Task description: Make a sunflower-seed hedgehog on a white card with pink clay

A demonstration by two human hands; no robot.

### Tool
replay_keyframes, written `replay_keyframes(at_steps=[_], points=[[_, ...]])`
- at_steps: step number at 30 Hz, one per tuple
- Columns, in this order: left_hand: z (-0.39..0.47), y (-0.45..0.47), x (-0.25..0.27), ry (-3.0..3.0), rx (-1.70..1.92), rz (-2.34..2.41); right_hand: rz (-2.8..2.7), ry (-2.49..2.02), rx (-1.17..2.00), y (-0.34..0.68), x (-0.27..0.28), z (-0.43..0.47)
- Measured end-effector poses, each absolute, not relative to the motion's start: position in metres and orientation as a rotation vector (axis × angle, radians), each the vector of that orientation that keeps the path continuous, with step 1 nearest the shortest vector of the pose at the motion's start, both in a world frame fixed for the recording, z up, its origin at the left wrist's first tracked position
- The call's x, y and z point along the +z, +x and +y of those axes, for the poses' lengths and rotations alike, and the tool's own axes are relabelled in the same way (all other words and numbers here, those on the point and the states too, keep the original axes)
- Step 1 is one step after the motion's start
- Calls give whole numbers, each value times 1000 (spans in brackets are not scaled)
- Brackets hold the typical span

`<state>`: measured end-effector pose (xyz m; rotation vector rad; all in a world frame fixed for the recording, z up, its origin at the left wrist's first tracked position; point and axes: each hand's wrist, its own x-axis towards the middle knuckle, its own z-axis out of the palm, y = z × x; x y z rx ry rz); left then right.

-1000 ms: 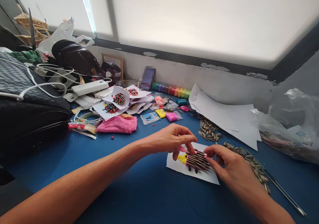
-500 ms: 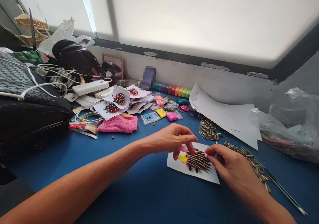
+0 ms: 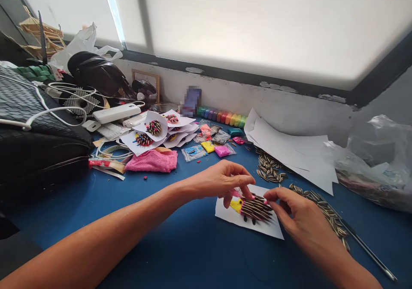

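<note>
A hedgehog figure (image 3: 256,207) of striped sunflower seeds, with a yellow clay face and black feet, lies on a white sheet of paper (image 3: 230,214). My left hand (image 3: 227,181) bends over its head and upper back, fingers curled round some pink clay (image 3: 237,192) that seems to be in clear film. One left fingertip is at the seeds, where a pink spot shows. At the figure's right end, my right hand (image 3: 294,207) pinches a small pink bit of clay (image 3: 265,202) between thumb and forefinger, close to the seed tips.
Loose sunflower seeds (image 3: 270,169) lie behind and to the right, near a long thin rod (image 3: 370,248). Farther back are bagged clay (image 3: 222,150), clay tubs (image 3: 222,116), paper sheets (image 3: 289,145), finished seed figures (image 3: 154,127) and a pink cloth (image 3: 152,160). A black bag (image 3: 41,147) stands left.
Both hands stay almost in place. My right fingertips have shifted very slightly left at the figure's right end, still pinching the pink bit.
</note>
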<state>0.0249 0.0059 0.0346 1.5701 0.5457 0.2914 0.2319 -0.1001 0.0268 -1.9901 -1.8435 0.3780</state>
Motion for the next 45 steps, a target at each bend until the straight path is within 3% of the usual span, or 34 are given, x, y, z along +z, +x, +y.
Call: replay_keyframes(at_steps=[25,45], points=[[3,25,34,1545,280,526,-1895,-1956,273,233,23,-101],[-20,42,39,1475,161,507,-1725,-2018,503,232,35,-102]])
